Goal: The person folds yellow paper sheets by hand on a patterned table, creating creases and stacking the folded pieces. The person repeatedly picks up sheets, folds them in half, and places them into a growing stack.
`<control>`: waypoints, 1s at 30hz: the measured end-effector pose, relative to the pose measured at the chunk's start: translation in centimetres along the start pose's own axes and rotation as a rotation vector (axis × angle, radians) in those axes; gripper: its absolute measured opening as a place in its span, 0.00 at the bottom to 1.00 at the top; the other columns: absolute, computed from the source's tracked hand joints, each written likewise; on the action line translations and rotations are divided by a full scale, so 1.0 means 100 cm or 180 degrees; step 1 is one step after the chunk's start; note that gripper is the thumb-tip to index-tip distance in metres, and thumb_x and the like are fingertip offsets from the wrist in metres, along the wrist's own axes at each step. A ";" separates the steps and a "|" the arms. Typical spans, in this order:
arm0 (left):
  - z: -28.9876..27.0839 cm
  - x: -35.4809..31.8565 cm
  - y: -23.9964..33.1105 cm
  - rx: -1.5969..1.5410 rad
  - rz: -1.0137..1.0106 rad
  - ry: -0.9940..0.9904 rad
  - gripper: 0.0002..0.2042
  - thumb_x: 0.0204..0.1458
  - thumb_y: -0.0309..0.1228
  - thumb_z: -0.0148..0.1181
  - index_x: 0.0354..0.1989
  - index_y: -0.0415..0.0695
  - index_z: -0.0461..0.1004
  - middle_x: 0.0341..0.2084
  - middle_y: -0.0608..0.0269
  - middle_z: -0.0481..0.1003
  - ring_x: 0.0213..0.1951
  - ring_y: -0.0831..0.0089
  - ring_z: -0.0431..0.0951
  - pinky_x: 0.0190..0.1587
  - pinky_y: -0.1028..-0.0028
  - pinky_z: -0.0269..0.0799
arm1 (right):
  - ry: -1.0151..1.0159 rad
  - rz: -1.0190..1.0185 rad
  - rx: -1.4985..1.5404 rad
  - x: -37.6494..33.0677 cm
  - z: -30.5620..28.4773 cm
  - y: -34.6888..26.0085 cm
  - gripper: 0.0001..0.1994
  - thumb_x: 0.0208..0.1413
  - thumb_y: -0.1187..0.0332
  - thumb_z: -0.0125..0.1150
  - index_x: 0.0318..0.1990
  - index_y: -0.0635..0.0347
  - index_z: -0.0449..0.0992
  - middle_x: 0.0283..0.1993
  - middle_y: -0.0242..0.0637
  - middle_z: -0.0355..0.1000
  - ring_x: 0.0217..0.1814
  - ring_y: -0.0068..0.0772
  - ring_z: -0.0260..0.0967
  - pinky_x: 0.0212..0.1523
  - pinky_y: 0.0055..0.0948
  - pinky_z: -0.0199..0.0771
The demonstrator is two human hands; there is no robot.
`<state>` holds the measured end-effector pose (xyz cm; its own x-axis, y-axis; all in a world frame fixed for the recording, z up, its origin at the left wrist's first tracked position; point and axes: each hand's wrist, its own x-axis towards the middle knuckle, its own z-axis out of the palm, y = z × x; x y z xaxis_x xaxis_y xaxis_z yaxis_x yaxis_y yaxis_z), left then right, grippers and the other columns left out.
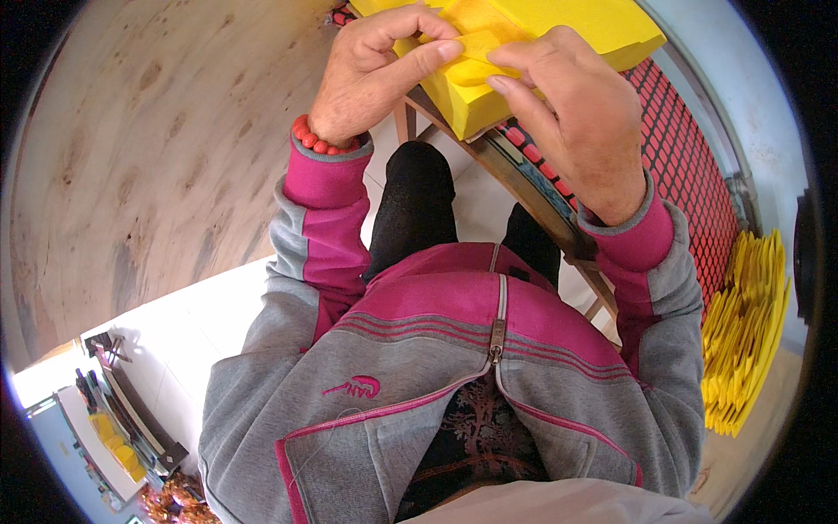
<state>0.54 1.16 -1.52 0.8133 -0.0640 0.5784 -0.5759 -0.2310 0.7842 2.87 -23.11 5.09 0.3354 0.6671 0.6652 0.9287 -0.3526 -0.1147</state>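
Far centre, at the bench point(534, 188): a thin yellow piece point(480, 42) lies between both hands, against a larger, blocky yellow thing point(611, 26).
Left hand point(371, 74): fingers pinched together, thumb against forefinger — they have hold of the piece's left part.
Right hand point(585, 109): thumb and forefinger slightly parted, touching yellow material; whether they grip it, I cannot tell.
Red beads point(319, 140): around the left wrist.
Red-and-black cover point(685, 157): on the bench, right.
Yellow bundle point(742, 336): near right, many layers — just beside the cover.
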 end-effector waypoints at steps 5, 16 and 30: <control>0.000 0.001 -0.001 -0.0089 0.0010 -0.0005 0.06 0.61 0.26 0.64 0.43 0.38 0.80 0.39 0.70 0.79 0.43 0.81 0.75 0.48 0.78 0.70 | -0.0082 -0.0073 -0.0128 0.000 0.005 0.004 0.07 0.55 0.72 0.69 0.40 0.58 0.79 0.36 0.39 0.74 0.36 0.42 0.75 0.35 0.33 0.74; 0.010 0.006 0.018 -0.0167 0.0171 -0.0065 0.05 0.63 0.26 0.61 0.35 0.38 0.77 0.30 0.68 0.76 0.33 0.81 0.71 0.38 0.79 0.66 | 0.0037 0.0330 0.0341 -0.001 0.009 0.001 0.06 0.56 0.73 0.69 0.36 0.58 0.76 0.28 0.31 0.69 0.21 0.25 0.62 0.25 0.25 0.64; 0.003 0.006 0.018 -0.0110 0.0428 -0.0160 0.02 0.59 0.22 0.59 0.37 0.37 0.77 0.33 0.64 0.77 0.36 0.76 0.74 0.42 0.76 0.68 | 0.0066 0.0519 0.0587 -0.001 0.010 0.001 0.06 0.55 0.74 0.70 0.36 0.59 0.77 0.25 0.27 0.67 0.21 0.18 0.57 0.25 0.21 0.62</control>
<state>0.00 0.45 0.13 0.7312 -0.1407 0.6675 -0.6818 -0.1835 0.7082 3.10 -22.59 4.24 0.4818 0.5970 0.6415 0.8763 -0.3276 -0.3533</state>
